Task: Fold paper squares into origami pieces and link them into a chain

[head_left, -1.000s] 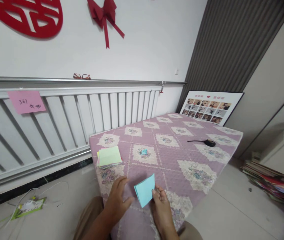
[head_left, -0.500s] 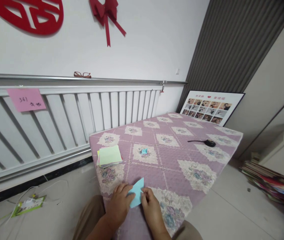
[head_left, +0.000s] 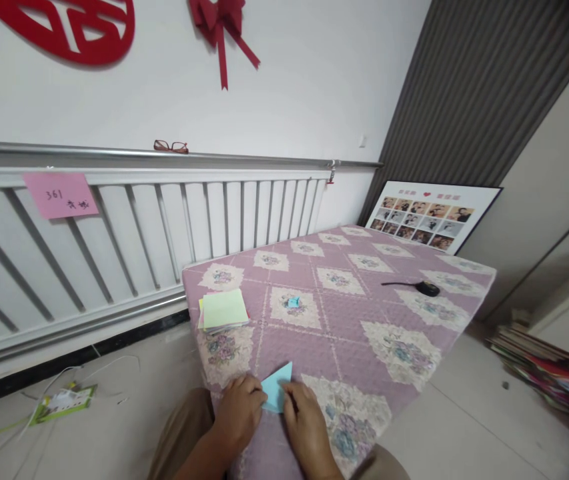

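A folded sheet of light blue paper [head_left: 276, 388] with a pointed upper corner lies low over the near end of the cloth-covered table [head_left: 309, 347]. At its left edge my left hand [head_left: 240, 407] is closed on it, thumb and fingers together. On the right side my right hand [head_left: 306, 417] pinches the paper between thumb and curled fingers. Farther up the cloth sits a small folded blue paper piece [head_left: 293, 303]. To its left is a stack of coloured square paper [head_left: 225, 310], pale green on top.
A black object with a thin handle [head_left: 427, 288] lies on the table's right part. Behind stand a white radiator [head_left: 224, 220] and a photo board [head_left: 429, 213]. A power strip [head_left: 67, 402] is on the floor at left; stacked papers [head_left: 549, 367] are at right.
The view has shifted slightly, moving the scene a little rightward. The blue paper is turned and its left part is lower, with my left hand's fingers now more curled at its edge.
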`<action>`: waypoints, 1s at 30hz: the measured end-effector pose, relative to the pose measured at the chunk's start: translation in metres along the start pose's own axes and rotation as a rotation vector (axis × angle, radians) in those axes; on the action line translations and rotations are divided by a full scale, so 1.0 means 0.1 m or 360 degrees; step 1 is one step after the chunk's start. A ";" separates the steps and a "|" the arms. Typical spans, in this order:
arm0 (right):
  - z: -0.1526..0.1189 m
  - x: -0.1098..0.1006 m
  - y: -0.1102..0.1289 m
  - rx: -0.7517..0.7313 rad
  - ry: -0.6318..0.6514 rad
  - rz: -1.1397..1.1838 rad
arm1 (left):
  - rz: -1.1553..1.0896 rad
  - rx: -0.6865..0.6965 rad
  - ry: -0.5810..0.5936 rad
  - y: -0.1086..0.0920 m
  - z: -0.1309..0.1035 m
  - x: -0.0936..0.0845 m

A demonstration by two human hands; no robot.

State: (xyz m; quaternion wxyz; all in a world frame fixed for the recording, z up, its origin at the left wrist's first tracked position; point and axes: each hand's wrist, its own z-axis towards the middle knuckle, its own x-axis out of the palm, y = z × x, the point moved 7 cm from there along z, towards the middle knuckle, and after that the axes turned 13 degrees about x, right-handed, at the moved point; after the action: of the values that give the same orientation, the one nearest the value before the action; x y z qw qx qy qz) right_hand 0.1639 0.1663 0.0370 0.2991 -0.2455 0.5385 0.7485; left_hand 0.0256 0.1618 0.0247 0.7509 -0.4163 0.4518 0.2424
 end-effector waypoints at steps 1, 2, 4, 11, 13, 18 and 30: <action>-0.01 0.01 0.03 -0.0032 0.0051 -0.0006 | -0.0031 0.0007 -0.0018 0.02 0.01 0.00; -0.01 0.02 0.05 -0.0055 0.0091 -0.0028 | -0.0058 0.0009 -0.0034 0.03 0.01 0.00; -0.01 0.04 0.07 -0.0056 0.0109 -0.0101 | -0.0096 0.0009 -0.0057 0.06 0.02 -0.02; 0.04 0.05 0.04 0.0040 0.0014 -0.0281 | -0.0154 -0.0050 -0.0185 0.21 -0.05 -0.05; 0.03 0.04 0.04 0.0033 0.0066 -0.0262 | -0.0178 -0.0063 -0.0221 0.24 -0.09 -0.04; -0.01 0.01 0.10 -0.0034 0.0200 -0.0238 | -0.0171 -0.0198 -0.0291 0.26 -0.11 -0.08; 0.05 0.06 0.06 0.0112 0.0101 -0.0353 | 0.0016 -0.0495 -0.0238 0.33 -0.02 -0.16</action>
State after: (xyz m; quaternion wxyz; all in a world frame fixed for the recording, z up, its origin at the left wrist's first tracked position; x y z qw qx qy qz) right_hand 0.1552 0.1710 0.0379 0.3714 -0.3166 0.5431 0.6833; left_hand -0.0074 0.1785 0.0246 0.7077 -0.5060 0.3538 0.3434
